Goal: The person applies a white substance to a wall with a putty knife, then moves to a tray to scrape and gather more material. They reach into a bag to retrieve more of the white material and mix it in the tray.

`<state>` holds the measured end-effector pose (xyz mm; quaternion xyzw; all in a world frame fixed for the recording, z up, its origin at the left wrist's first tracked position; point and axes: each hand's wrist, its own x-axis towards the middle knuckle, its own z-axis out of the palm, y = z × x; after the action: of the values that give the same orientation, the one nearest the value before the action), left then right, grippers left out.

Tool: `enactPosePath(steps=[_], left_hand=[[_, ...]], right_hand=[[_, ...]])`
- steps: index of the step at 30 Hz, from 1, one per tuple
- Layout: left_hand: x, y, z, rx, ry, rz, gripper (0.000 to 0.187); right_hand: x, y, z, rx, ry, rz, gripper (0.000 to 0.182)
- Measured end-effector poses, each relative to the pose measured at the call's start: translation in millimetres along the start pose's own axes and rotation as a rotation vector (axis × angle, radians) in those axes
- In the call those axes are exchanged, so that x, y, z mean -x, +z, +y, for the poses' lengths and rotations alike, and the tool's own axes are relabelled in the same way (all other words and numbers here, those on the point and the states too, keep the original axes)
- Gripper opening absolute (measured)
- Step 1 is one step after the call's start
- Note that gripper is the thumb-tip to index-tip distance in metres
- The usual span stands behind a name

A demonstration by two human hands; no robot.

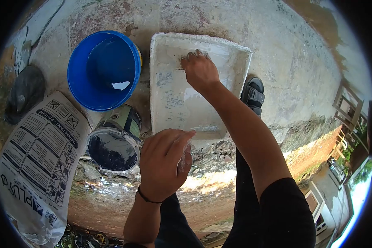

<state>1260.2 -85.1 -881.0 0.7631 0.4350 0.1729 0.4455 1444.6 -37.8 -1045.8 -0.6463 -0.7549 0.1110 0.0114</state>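
Observation:
A shallow rectangular tray (153, 82), coated in whitish residue, lies on the ground in front of me. My right hand (200, 71) reaches down inside its upper part, fingers curled against the bottom around something small that I cannot make out. Whitish wet material is smeared around those fingers. Near the tray's lower left corner, my left hand (166, 159) hangs above the ground with its fingers bent and pale residue on thumb and finger. Whether it holds anything is hidden. A dark band circles the left wrist.
A blue bucket (80, 74) with liquid stands left of the tray. Below it is a smaller, dark-stained bucket (126, 118). A printed sack (41, 153) and a dark bundle (29, 91) lie at the left. A sandalled foot (253, 93) is right of the tray.

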Motion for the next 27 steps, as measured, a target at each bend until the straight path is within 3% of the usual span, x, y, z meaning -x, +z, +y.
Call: enactPosePath(steps=[3,6,7,8,10,16,20,22,24,26,27], left_hand=[[-5,4,4,0.019,0.013,0.019,0.034],[-10,9,6,0.039,0.013,0.010,0.028],[-12,10,7,0.052,0.008,-0.003,0.022],[-13,12,7,0.059,0.014,-0.006,0.022],[-11,13,5,0.041,0.036,-0.008,0.036],[-2,23,-3,0.045,-0.009,-0.026,0.035],[-2,23,1,0.070,0.006,-0.018,0.023],[-2,25,3,0.090,0.013,-0.040,0.023],[0,24,6,0.094,0.022,-0.043,0.028],[3,24,8,0.093,0.022,-0.049,0.034],[5,24,8,0.091,0.014,-0.052,0.033]], right_hand=[[23,0,-2,-0.095,0.041,-0.192,0.013],[43,-1,2,-0.075,0.005,-0.189,0.012],[45,-1,5,-0.063,-0.040,-0.038,0.011],[48,-1,10,-0.055,-0.033,-0.040,0.011],[43,-12,9,-0.105,0.011,-0.036,0.011],[10,3,6,-0.038,0.025,-0.108,0.011],[31,8,4,-0.100,-0.005,-0.213,0.013],[43,-2,9,-0.112,0.022,-0.144,0.013],[59,-12,9,-0.129,0.047,-0.067,0.013],[88,-15,2,-0.129,0.113,-0.182,0.016],[106,-13,-4,-0.151,0.040,-0.131,0.017]])
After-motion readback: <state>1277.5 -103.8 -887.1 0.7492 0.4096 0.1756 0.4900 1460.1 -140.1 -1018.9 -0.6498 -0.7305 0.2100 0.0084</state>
